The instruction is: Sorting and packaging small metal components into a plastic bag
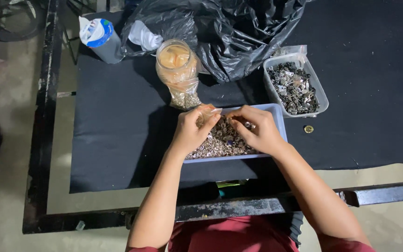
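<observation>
Left hand (193,129) pinches a small clear bag (209,112) open over the blue tray (280,122); right hand (257,128) fingers pinch metal rings (220,142). Looks mid-fill; next needs rings fed into bag mouth w/o spilling.

Both forearms reach forward, the left hand (190,133) and right hand (260,130) curled, fingertips nearly meeting.

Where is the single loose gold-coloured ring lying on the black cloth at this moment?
In the head view the gold ring lies alone on the black cloth, right of the blue tray, just below the clear tub of metal clips.
</observation>
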